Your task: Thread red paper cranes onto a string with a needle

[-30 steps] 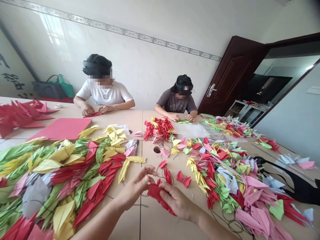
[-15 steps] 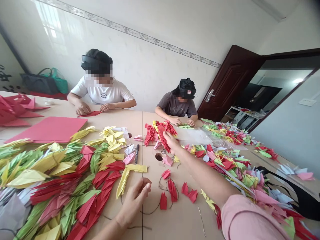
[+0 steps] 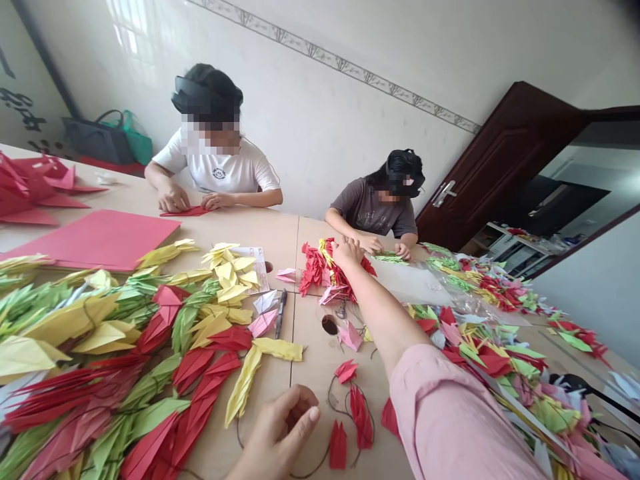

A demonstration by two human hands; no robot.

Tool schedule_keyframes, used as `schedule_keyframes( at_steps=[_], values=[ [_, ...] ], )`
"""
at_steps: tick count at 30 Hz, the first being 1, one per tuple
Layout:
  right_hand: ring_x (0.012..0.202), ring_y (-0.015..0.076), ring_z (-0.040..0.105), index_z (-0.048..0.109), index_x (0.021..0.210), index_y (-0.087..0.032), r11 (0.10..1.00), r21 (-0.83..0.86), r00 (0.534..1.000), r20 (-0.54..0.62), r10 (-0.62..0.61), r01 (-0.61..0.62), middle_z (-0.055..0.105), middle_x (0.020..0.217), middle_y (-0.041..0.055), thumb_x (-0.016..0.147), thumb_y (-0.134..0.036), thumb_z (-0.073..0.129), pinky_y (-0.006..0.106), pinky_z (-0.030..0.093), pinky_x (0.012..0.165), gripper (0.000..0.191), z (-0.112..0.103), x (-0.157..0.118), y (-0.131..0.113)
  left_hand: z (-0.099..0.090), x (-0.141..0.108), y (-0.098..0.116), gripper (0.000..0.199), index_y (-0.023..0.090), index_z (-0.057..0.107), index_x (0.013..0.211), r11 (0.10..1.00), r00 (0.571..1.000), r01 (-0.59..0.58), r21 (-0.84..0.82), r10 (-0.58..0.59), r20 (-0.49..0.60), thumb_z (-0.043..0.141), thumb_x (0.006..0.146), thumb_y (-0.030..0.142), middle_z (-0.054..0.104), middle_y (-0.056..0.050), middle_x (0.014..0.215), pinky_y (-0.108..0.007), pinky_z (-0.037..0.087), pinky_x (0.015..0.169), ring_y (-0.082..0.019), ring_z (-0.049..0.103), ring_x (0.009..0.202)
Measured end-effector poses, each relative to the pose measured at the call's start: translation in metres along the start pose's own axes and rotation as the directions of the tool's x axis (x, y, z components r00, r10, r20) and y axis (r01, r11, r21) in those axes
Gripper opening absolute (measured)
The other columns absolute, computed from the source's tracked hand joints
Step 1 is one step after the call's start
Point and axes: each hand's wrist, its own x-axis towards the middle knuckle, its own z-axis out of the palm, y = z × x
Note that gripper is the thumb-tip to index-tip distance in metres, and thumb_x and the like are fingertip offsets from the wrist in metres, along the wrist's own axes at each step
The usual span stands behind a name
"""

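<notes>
My right hand (image 3: 349,252) lies palm down on a heap of folded red paper pieces (image 3: 314,268), its fingers spread over the top; the fingertips are partly hidden. Some yellow and pink folds show in that heap. Near me, my left hand (image 3: 290,423) hovers low with fingers loosely curled, thumb apart and nothing held. To its right, small red paper pieces (image 3: 361,417) sit along a dark string. A yellow folded strip (image 3: 277,350) lies bent just beyond the left hand, close to a black pen (image 3: 281,313).
Strings of coloured folded paper (image 3: 165,373) cover the left side, and another heap (image 3: 505,373) spreads along the right. Red sheets (image 3: 100,237) lie stacked at the back left. Two people (image 3: 220,160) work across the table. The tabletop has a round hole (image 3: 329,325).
My right hand has gone from gripping a red paper bundle sideways to lying palm down on the heap. The view has shifted; my left hand stays loosely curled.
</notes>
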Motion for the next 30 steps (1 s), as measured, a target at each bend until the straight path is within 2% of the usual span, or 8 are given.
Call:
schedule_keyframes(
  at_steps=[4,7,14,17,20,25,27,30],
  values=[
    [0.115,0.0269,0.057,0.055,0.126,-0.018,0.991,-0.048,0.993,0.011,-0.122,0.122,0.054,0.132,0.0108,0.094,-0.033,0.059,0.050,0.048,0.096,0.036,0.009,-0.017,0.006,0.001,-0.001,0.001,0.047,0.019,0.056,0.080,1.000,1.000,0.013,0.013,-0.013,0.008,0.047,0.084,0.065,0.045,0.001,0.068,-0.026,0.035,0.060,-0.016,0.041,0.065],
    [0.119,0.0279,0.054,0.055,0.127,-0.018,0.985,-0.040,0.986,-0.026,-0.166,0.165,0.053,0.135,0.0110,0.094,-0.034,0.059,0.052,0.046,0.099,0.037,0.001,-0.023,0.008,0.001,-0.002,0.001,0.046,0.019,0.056,0.079,1.000,1.000,0.004,0.020,-0.004,0.004,0.049,0.084,0.064,0.046,0.001,0.068,-0.026,0.036,0.060,-0.016,0.042,0.064],
    [0.131,0.0295,0.046,0.050,0.135,-0.017,0.960,0.097,0.962,-0.095,-0.255,0.264,0.050,0.140,0.0139,0.097,-0.030,0.051,0.055,0.036,0.109,0.040,-0.059,-0.052,0.023,-0.001,-0.001,0.003,0.044,0.019,0.058,0.075,0.989,0.997,-0.066,0.131,0.070,-0.027,0.047,0.086,0.060,0.050,0.000,0.065,-0.026,0.037,0.056,-0.016,0.044,0.061],
    [0.135,0.0245,0.043,0.048,0.139,-0.017,0.912,0.192,0.932,-0.063,-0.356,0.361,0.050,0.142,0.0152,0.098,-0.028,0.044,0.043,0.035,0.113,0.043,-0.088,-0.109,0.048,-0.003,-0.001,0.004,0.042,0.018,0.058,0.077,0.981,0.996,-0.077,0.178,0.083,-0.030,0.046,0.088,0.057,0.050,0.000,0.065,-0.026,0.037,0.056,-0.015,0.045,0.060],
    [0.135,0.0263,0.044,0.049,0.139,-0.021,0.888,0.260,0.922,-0.021,-0.387,0.379,0.049,0.145,0.0124,0.095,-0.037,0.050,0.045,0.039,0.111,0.047,-0.106,-0.196,0.082,-0.004,-0.001,0.002,0.039,0.018,0.058,0.081,0.974,0.996,-0.075,0.216,0.083,-0.028,0.045,0.089,0.055,0.050,0.001,0.066,-0.026,0.038,0.057,-0.015,0.046,0.061],
    [0.134,0.0272,0.045,0.055,0.132,-0.023,0.900,0.314,0.941,0.051,-0.335,0.303,0.052,0.141,0.0121,0.094,-0.038,0.050,0.047,0.042,0.109,0.041,-0.104,-0.333,0.122,-0.004,0.001,-0.003,0.034,0.019,0.059,0.087,0.952,0.996,-0.071,0.298,0.085,-0.033,0.048,0.088,0.051,0.055,0.001,0.071,-0.027,0.041,0.063,-0.016,0.051,0.067],
    [0.133,0.0281,0.047,0.056,0.132,-0.023,0.911,0.313,0.950,0.075,-0.304,0.267,0.053,0.140,0.0131,0.095,-0.036,0.050,0.048,0.044,0.107,0.040,-0.095,-0.364,0.128,-0.002,0.002,-0.004,0.032,0.019,0.058,0.090,0.938,0.995,-0.063,0.340,0.083,-0.046,0.048,0.088,0.050,0.055,0.001,0.072,-0.027,0.043,0.064,-0.016,0.052,0.068],
    [0.130,0.0306,0.049,0.055,0.133,-0.021,0.916,0.322,0.953,0.103,-0.283,0.237,0.054,0.138,0.0158,0.093,-0.030,0.052,0.052,0.044,0.106,0.041,-0.077,-0.381,0.129,0.004,0.003,-0.005,0.031,0.019,0.058,0.096,0.903,0.995,-0.054,0.426,0.083,-0.051,0.049,0.087,0.047,0.058,-0.001,0.079,-0.027,0.045,0.065,-0.015,0.054,0.068]
  ],
)
